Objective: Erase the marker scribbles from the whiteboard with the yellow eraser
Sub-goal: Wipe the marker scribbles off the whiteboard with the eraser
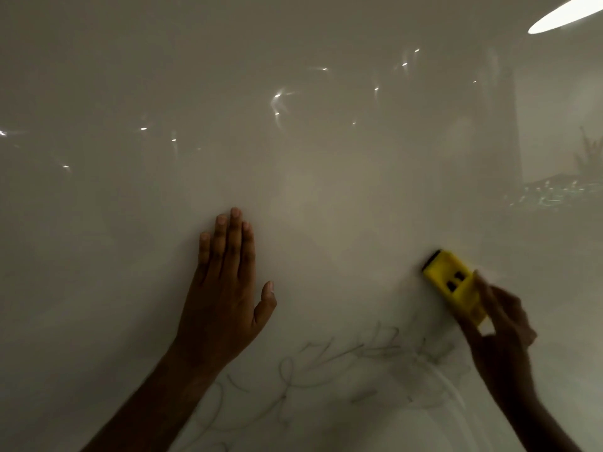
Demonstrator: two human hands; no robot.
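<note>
My right hand (499,334) closed around the lower end of the yellow eraser (453,285), its long axis slanting up-left, dark pad against the whiteboard (326,158), faint scribbles (342,363) below, my left hand (225,288) open, flat on the board

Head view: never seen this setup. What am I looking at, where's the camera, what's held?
There is no robot here. A person wears one wide-angle camera on the head, looking forward and down at their own two bare hands.

The pale glossy surface filling the picture is a whiteboard; the bright spots on it are reflected lights.

The left hand lies flat on the board, fingers together, holding nothing.

The right hand grips the yellow eraser by its lower end. The dark pad side faces the board. The hand is blurred.

Faint grey marker scribbles remain low on the board, below and between the hands, so the erasing is not finished.
</note>
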